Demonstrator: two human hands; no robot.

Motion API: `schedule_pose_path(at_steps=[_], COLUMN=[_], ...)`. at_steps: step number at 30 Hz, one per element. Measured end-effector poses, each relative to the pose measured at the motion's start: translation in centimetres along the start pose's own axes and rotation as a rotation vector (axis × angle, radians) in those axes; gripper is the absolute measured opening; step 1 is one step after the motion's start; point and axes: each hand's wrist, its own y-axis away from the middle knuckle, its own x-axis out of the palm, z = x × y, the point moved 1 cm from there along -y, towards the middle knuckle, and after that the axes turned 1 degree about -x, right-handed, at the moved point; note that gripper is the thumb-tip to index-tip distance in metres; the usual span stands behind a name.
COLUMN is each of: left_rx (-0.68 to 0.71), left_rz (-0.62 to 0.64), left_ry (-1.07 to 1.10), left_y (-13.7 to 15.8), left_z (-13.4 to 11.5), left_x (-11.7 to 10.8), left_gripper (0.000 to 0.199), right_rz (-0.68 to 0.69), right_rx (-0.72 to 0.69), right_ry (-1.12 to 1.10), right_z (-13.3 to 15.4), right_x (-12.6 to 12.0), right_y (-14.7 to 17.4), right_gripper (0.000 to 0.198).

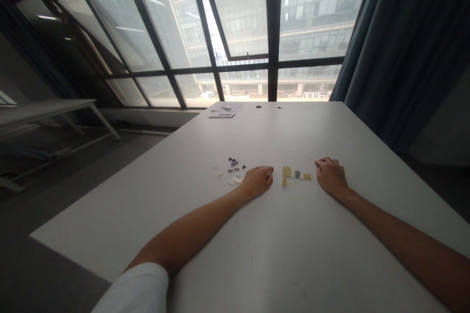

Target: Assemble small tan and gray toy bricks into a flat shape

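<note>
My left hand point(259, 179) rests on the table with thumb and fingers pinched together, and a small white piece point(270, 173) shows at the fingertips. Just right of it lies a flat arrangement of building bricks point(287, 171), mostly tan, with a white and grey stretch in the middle and a tan end on the right. My right hand point(331, 174) lies beyond that right end, apart from it. Its fingers are curled in, and nothing shows in them. Left of my left hand are scattered loose pieces, dark ones point(234, 162) farther off and pale ones point(238, 180) nearer.
The long white table point(205, 234) reaches toward the windows. Papers point(222, 113) lie at its far left corner, and a round dark disc point(258, 106) sits near the far edge. A blue curtain point(396, 58) hangs on the right; another table point(47, 107) stands at left.
</note>
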Motion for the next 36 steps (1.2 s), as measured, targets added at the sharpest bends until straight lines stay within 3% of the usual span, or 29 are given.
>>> schedule_pose_path(at_steps=[19, 36], left_rx=[-0.061, -0.030], left_rz=[0.076, 0.079], left_ry=[-0.030, -0.046], left_y=[0.23, 0.45], left_z=[-0.63, -0.86], left_x=[-0.62, -0.88], left_gripper=[0.028, 0.028], right_rz=[0.007, 0.015], right_rx=[0.001, 0.014], right_ry=[0.036, 0.029], right_z=[0.32, 0.29], right_x=[-0.36, -0.26], right_y=[0.16, 0.08], right_gripper=[0.034, 0.034])
